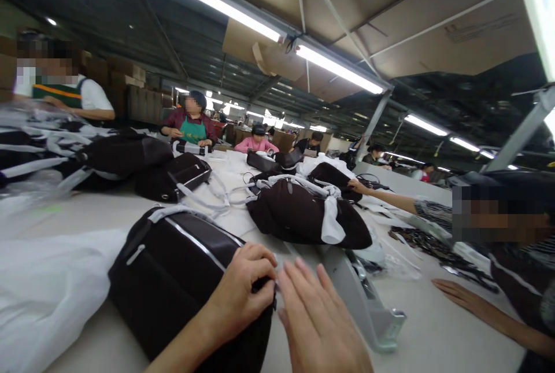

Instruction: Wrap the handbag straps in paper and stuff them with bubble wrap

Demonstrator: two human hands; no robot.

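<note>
A black bag (173, 280) with a silvery zip line and a pale zip pull (136, 254) lies in front of me on the white table. At its right end my left hand (243, 286) is closed, fingers and thumb curled onto the bag's upper edge. A small pale bit shows at those fingertips, too blurred to name. My right hand (318, 318) is beside it, fingers stretched out and slightly blurred, fingertips close to the left hand's. Whether it touches the bag I cannot tell.
Another black bag (299, 211) with white-wrapped handles stands beyond, next to a grey metal fixture (359, 298). White wrapping (47, 298) lies left; more bags (125, 156) are piled behind. A co-worker's hand (358, 187) touches a bag at right; dark straps (442, 251) lie nearby.
</note>
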